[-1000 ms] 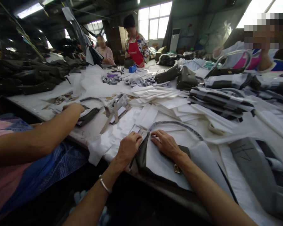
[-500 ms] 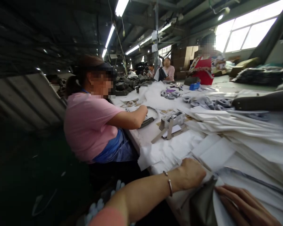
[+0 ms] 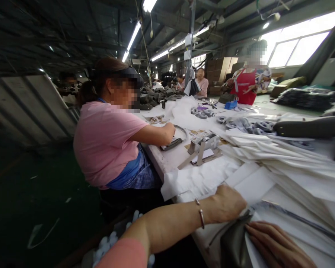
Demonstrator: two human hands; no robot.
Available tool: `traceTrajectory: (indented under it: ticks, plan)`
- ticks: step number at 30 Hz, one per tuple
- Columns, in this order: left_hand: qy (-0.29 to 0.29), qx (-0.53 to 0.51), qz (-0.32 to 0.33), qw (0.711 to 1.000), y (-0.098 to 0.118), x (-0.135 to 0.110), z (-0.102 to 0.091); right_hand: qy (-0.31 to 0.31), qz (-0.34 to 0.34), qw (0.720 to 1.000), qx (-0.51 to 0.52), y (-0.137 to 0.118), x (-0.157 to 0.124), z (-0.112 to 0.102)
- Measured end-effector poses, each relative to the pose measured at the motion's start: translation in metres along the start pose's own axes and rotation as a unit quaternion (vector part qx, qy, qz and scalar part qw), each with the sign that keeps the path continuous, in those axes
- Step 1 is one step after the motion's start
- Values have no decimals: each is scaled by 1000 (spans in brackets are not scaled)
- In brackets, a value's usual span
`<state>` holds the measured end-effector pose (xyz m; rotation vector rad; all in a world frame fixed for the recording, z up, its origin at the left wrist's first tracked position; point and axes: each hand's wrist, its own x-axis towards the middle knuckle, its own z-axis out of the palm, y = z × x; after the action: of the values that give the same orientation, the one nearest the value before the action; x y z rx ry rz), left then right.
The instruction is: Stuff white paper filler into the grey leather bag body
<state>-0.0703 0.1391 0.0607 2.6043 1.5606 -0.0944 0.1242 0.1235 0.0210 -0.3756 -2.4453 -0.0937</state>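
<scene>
A dark olive, leather-like piece (image 3: 233, 243) lies at the near table edge, with a white sheet (image 3: 253, 250) along its right side. My left hand (image 3: 230, 204), with a bracelet at the wrist, is closed at the top edge of the dark piece. Its fingertips are turned away from view. My right hand (image 3: 276, 243) rests with long, outstretched fingers on the white sheet beside the dark piece. Beyond my right hand runs a dark strip (image 3: 298, 219) across white material.
Left of me a co-worker in a pink shirt (image 3: 108, 141) bends over the same table. A grey box-like holder (image 3: 209, 143), stacked white sheets (image 3: 290, 158) and grey rolls (image 3: 257, 126) lie ahead. A person in a red apron (image 3: 245, 87) stands at the far side.
The camera view has shifted slightly. My left hand stays closed at the top of the dark piece, and my right hand remains laid on the white sheet.
</scene>
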Motion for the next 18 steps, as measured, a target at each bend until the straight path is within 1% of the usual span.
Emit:
traceTrajectory:
  ticks: [3, 5, 8, 10, 11, 12, 13, 14, 16, 17, 18]
  plan:
    - [35, -5, -35, 999, -15, -9, -9, -12, 91, 996, 19, -11, 14, 0]
    - [70, -9, -71, 995, -27, -20, -17, -2, 136, 990, 25, -14, 18, 4]
    - [133, -19, -149, 980, -44, -40, -30, 16, 163, 985, 47, -14, 16, 11]
    - [184, -84, -204, 958, -50, -51, -34, 22, 162, 984, 65, -13, 14, 13]
    - [205, -144, -220, 943, -51, -55, -34, 26, 157, 985, 71, -12, 13, 14]
    - [217, -222, -223, 924, -50, -58, -31, 30, 152, 985, 73, -11, 13, 14]
    - [216, -314, -216, 899, -47, -58, -27, 34, 146, 986, 73, -11, 13, 13]
    - [202, -409, -201, 867, -44, -58, -21, 36, 141, 987, 73, -10, 13, 13]
    - [152, -580, -168, 782, -34, -53, -7, 39, 131, 988, 71, -9, 14, 12]
    - [128, -639, -156, 743, -28, -50, 0, 39, 128, 989, 69, -9, 14, 12]
    - [111, -676, -149, 714, -23, -47, 6, 38, 127, 989, 67, -9, 13, 12]
